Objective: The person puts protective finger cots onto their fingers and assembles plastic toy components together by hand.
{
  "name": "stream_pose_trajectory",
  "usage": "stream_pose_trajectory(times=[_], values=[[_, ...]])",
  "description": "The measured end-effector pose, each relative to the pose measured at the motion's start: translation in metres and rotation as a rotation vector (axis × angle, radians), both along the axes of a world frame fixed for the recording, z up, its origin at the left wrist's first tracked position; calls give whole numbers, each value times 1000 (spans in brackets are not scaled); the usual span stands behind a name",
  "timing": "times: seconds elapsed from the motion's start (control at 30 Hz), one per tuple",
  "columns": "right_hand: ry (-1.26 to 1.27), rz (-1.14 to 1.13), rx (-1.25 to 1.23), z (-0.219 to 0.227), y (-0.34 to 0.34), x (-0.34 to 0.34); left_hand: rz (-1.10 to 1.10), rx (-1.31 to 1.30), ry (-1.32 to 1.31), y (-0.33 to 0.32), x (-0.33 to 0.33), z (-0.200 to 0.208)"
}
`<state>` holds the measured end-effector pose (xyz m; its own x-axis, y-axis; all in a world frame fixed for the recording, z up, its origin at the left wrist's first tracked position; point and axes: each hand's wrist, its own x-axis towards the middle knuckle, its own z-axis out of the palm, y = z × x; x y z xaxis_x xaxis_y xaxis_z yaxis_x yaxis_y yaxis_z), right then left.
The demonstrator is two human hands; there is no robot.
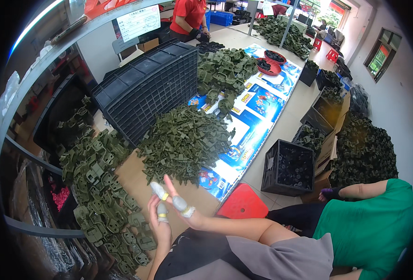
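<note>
My two hands meet at the near edge of a heap of small olive-green plastic parts (pixel 185 142). My right hand (pixel 182 201) has a bare finger stretched toward the heap; grey-white wraps with yellow bands cover other digits. Close beside it on the left, my left hand (pixel 160 226) points its fingers upward, one of them wrapped the same way. I see no part in either hand. Whether the fingertips touch each other is hard to tell. Brown cardboard (pixel 194 198) covers the tabletop under the hands.
Larger olive-green parts (pixel 101 205) are piled at left. A black crate (pixel 150 84) stands on its side behind the small heap. Right of the table are a red stool (pixel 244 201), a black bin (pixel 288 167) and a person in green (pixel 374 228). Another person in red (pixel 188 18) works farther back.
</note>
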<state>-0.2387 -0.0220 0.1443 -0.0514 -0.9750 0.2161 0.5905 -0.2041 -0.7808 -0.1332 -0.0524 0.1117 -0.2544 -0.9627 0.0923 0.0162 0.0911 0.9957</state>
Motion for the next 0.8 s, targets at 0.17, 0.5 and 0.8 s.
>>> stream_pose_trajectory(times=[0.17, 0.5, 0.8], values=[[141, 6, -147, -18, 1, 1, 5, -658, -673, -8, -2, 33], [384, 43, -101, 4, 14, 1, -116, -809, -688, -16, 12, 48], [659, 156, -105, 14, 18, 2, -198, -914, -813, -17, 24, 50]])
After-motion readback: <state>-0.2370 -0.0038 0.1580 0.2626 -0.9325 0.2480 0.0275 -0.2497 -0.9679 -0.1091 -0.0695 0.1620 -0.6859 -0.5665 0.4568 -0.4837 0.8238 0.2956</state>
